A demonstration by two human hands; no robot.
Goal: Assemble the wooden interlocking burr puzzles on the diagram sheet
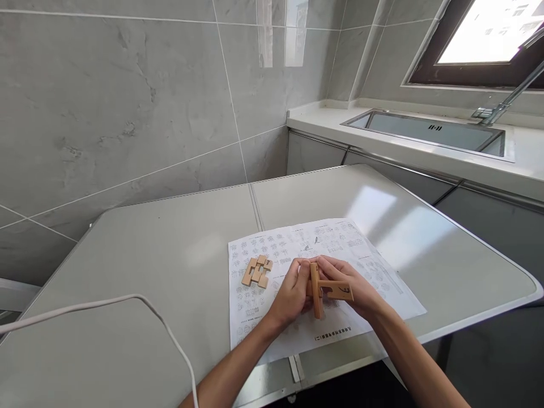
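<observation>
Head view — notched wooden pieces (317, 289), gripped by fingers of left hand (291, 292) and right hand (361, 289), above printed sheet (382, 283); apparently mid-fitting or parting — next move calling for careful alignment.

Smooth wooden pieces (315, 294), matt paper sheet (297, 334)

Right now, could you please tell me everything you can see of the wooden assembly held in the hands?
The wooden assembly is brown and looks like plain wood. A narrow bar, with a small dark mark near its top end, points roughly toward the wearer; a flat notched piece juts out to its right, bearing a dark mark like a 3. The left hand and right hand grip it over the printed sheet, hiding part of it.
</observation>
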